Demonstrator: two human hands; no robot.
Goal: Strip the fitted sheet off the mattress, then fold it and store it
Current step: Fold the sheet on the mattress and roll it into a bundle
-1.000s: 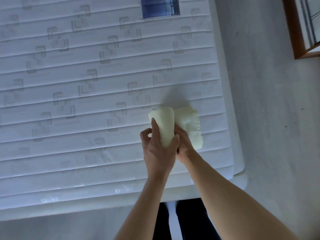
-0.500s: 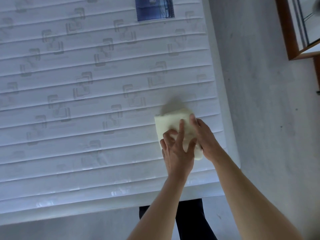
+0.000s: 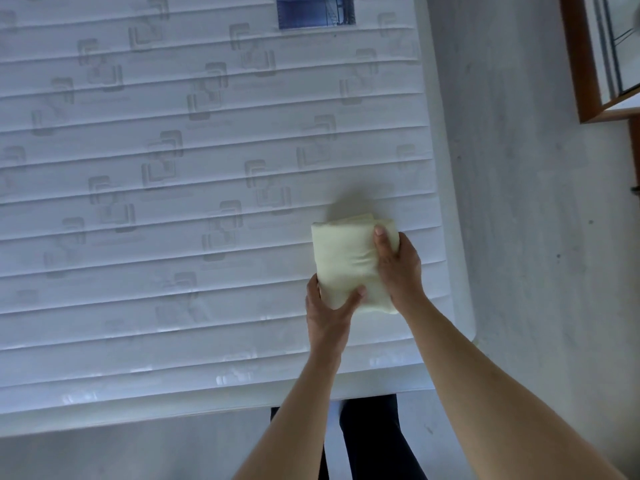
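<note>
The pale yellow fitted sheet is folded into a small thick packet near the bare mattress's near right corner. My left hand grips the packet's near left corner, thumb on top and fingers at its side. My right hand holds its right side, thumb lying along the top and fingers curled round the edge. The packet's right edge and underside are hidden by my hands.
The white quilted mattress carries a blue label at the far edge. Grey floor runs along the right side. A wooden-framed piece of furniture stands at the upper right. My dark trouser legs are at the mattress's near edge.
The last fold was laid over and pressed flat. Both hands have shifted from on top of the packet to its sides and now grip it.
</note>
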